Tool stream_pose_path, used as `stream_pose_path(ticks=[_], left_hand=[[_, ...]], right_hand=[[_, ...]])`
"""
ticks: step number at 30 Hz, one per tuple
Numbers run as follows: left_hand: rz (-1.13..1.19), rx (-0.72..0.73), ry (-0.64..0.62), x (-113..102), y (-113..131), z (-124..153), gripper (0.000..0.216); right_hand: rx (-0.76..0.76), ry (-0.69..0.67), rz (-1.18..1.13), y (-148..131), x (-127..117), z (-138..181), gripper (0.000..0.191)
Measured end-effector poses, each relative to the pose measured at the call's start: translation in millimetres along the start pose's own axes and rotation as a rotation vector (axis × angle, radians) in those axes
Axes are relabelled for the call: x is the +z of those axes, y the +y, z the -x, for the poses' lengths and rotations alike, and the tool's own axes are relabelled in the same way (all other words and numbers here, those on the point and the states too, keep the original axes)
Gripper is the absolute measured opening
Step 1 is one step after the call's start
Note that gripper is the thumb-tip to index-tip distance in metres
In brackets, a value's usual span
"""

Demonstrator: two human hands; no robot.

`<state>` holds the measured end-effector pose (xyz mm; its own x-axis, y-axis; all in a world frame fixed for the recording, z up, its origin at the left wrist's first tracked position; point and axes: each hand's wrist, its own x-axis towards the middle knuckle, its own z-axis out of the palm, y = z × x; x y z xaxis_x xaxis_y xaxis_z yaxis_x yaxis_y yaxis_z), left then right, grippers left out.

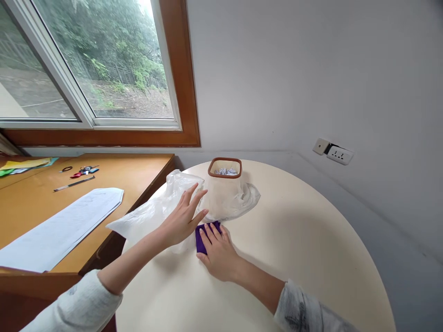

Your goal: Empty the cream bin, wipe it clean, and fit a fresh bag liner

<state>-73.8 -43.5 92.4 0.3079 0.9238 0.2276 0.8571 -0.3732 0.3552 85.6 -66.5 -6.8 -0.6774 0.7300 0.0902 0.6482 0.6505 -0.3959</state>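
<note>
On the round cream table lies a folded purple cloth. My right hand rests flat on top of it, fingers spread. Up and to the left, my left hand is stretched out with its fingers apart, in front of a crumpled clear plastic bag; I cannot tell whether it touches the bag. Behind the cloth stands a small bin with a brown rim, crumpled paper inside it. Thin plastic film lies bunched around the bin's base.
A wooden desk stands at the left, bearing a stack of white paper, a pen, small red and blue items and coloured sheets. A window is above it. Wall sockets are at the right.
</note>
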Motion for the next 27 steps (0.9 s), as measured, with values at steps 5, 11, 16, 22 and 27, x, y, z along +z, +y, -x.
stream_pose_path(ticks=[5,11,16,22,27], left_hand=[[-0.044,0.065,-0.012,13.0,1.7,26.6,0.052],[-0.110,0.241,-0.153,37.3,12.1,55.2,0.059],[-0.078,0.346,-0.276,56.1,29.2,65.1,0.063],[-0.005,0.459,-0.437,66.3,49.9,71.9,0.068],[0.033,0.504,-0.519,70.5,59.0,75.6,0.069]], right_hand=[[-0.100,0.147,0.026,23.1,-21.6,19.1,0.048],[-0.231,0.477,0.046,66.5,-36.1,65.0,0.016],[-0.261,0.495,0.094,79.4,-34.9,101.7,0.016],[-0.197,0.471,0.122,76.6,-36.9,128.4,0.015],[-0.130,0.259,0.201,75.6,-44.2,142.1,0.019]])
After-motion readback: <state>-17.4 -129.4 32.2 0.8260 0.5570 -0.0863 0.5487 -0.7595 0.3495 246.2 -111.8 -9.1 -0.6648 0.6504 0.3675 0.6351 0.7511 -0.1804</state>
